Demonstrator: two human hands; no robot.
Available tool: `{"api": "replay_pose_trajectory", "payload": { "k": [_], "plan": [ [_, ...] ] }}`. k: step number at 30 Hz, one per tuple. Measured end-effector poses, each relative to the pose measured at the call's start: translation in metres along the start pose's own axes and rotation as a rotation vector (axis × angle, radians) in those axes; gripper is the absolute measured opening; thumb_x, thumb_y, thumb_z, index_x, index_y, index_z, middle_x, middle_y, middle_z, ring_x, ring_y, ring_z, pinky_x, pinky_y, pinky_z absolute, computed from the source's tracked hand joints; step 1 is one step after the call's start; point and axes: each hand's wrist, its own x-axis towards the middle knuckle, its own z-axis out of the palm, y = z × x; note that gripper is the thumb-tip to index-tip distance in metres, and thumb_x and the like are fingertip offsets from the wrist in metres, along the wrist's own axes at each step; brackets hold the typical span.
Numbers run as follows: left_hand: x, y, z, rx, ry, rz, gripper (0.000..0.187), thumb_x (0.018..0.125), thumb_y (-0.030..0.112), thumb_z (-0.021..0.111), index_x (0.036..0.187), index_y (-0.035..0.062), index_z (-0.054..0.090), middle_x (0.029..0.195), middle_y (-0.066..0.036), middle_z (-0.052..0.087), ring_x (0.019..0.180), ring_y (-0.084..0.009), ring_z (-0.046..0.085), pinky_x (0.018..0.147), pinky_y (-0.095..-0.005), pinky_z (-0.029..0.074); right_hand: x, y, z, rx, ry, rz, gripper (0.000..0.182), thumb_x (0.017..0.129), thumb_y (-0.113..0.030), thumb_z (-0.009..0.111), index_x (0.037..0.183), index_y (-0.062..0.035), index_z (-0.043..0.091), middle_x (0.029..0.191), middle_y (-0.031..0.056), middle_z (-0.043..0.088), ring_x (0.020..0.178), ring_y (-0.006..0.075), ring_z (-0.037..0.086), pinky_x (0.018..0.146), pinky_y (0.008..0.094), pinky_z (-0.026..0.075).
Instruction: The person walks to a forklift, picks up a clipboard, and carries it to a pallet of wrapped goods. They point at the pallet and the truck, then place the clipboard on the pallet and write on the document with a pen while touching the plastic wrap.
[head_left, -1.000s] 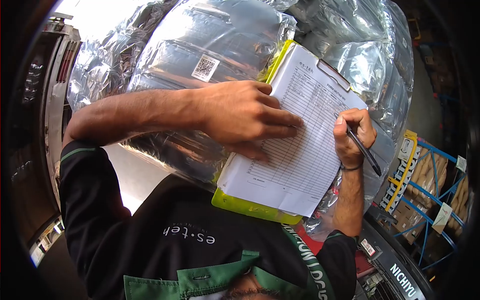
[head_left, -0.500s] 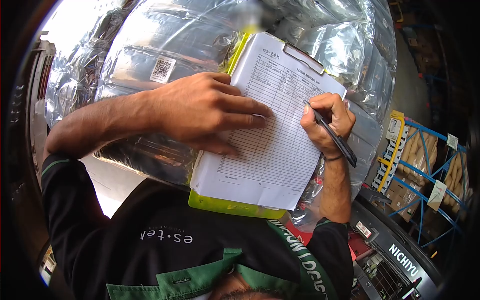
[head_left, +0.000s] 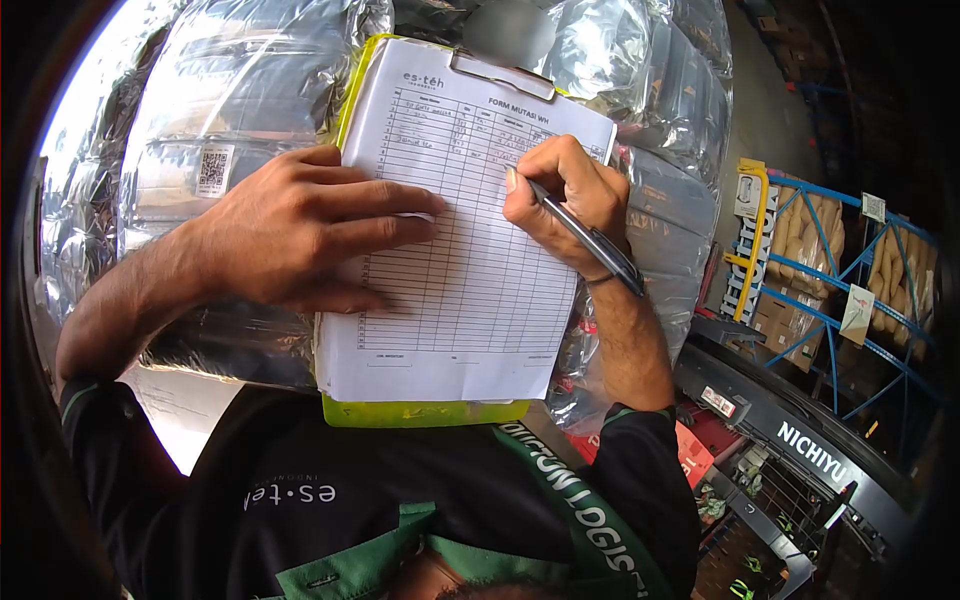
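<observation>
right-hand grip on dark slim pen

Clipboard: now sits further left and higher in view, turned closer to upright than a second ago.
Form: its header and first filled rows now read squarely.
Right hand: further up the sheet, pen tip near the upper rows.
Left hand: slid left along with the sheet.
QR label: drifted to the far left.
</observation>
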Motion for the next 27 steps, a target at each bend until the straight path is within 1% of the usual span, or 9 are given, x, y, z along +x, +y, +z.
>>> {"api": "replay_pose_trajectory", "payload": {
  "k": [6,9,12,15,18,20,24,27],
  "plan": [
    [0.0,-0.0008,0.0003,-0.01,-0.001,-0.004,0.07,0.08,0.052,0.088,0.136,0.014,0.071,0.149,-0.004,0.066,0.094,-0.0217,0.074,0.085,-0.0411,0.058,-0.0006,0.0021,0.0033,0.011,0.02,-0.001,0.019,0.095,-0.011,0.078,0.092,-0.0011,0.062,0.082,0.0071,0.072,0.066,0.0087,0.068,0.057,0.0247,0.057],
    [-0.001,-0.0014,0.0011,-0.007,0.004,-0.005,0.069,0.08,0.051,0.088,0.136,0.0139,0.07,0.149,-0.004,0.066,0.094,-0.0215,0.074,0.085,-0.0409,0.058,0.0004,0.0013,-0.0002,0.048,-0.051,0.032,0.019,0.095,-0.011,0.078,0.093,-0.0011,0.062,0.082,0.0072,0.072,0.067,0.0086,0.069,0.058,0.0247,0.057],
    [-0.0005,-0.0016,0.0008,-0.011,0.006,-0.002,0.068,0.081,0.051,0.088,0.135,0.0133,0.07,0.148,-0.004,0.066,0.093,-0.0212,0.074,0.085,-0.0403,0.057,-0.0028,0.0033,0.0017,0.089,-0.004,0.043,0.02,0.096,-0.012,0.079,0.093,-0.0013,0.062,0.083,0.0067,0.072,0.067,0.008,0.068,0.058,0.0245,0.057],
    [-0.0005,-0.002,0.001,-0.018,0.013,0.006,0.067,0.08,0.05,0.088,0.134,0.0122,0.07,0.148,-0.005,0.066,0.09,-0.0206,0.073,0.083,-0.0393,0.057,0.0002,-0.0021,0.0031,0.081,0.005,0.085,0.021,0.094,-0.012,0.079,0.088,-0.0033,0.061,0.072,0.0053,0.066,0.062,0.0145,0.069,0.057,0.0307,0.057],
    [0.0,-0.0022,0.0005,-0.033,0.012,0.007,0.066,0.08,0.049,0.088,0.132,0.0112,0.071,0.148,-0.005,0.067,0.087,-0.0199,0.072,0.08,-0.0385,0.056,0.0014,-0.0046,0.0018,0.078,0.001,0.105,0.021,0.094,-0.011,0.079,0.088,-0.0034,0.061,0.073,0.0049,0.066,0.061,0.0131,0.068,0.056,0.0297,0.056],
    [0.0001,-0.0022,0.0008,-0.044,0.017,0.006,0.066,0.08,0.049,0.088,0.132,0.0109,0.071,0.148,-0.005,0.067,0.085,-0.0196,0.071,0.079,-0.0385,0.055,0.0006,-0.0027,0.0035,0.079,0.031,0.073,0.021,0.094,-0.011,0.079,0.088,-0.0035,0.061,0.072,0.0048,0.066,0.06,0.0124,0.067,0.055,0.0291,0.055],
    [-0.0005,-0.0028,0.002,-0.04,0.019,0.007,0.065,0.08,0.049,0.087,0.131,0.0112,0.071,0.148,-0.005,0.067,0.087,-0.0198,0.073,0.081,-0.0391,0.056,0.0009,-0.001,0.0043,0.02,0.052,0.031,0.021,0.094,-0.01,0.079,0.087,-0.0035,0.06,0.072,0.0044,0.065,0.058,0.012,0.066,0.054,0.0282,0.054],
    [-0.0006,-0.0026,0.0019,-0.038,0.022,0.005,0.066,0.08,0.05,0.087,0.131,0.0115,0.071,0.148,-0.005,0.067,0.088,-0.0199,0.073,0.082,-0.0395,0.057,0.0002,0.0002,0.0022,0.068,0.014,0.063,0.021,0.094,-0.01,0.079,0.087,-0.0037,0.06,0.071,0.0037,0.065,0.058,0.0118,0.066,0.053,0.0281,0.054]
  ]
}}
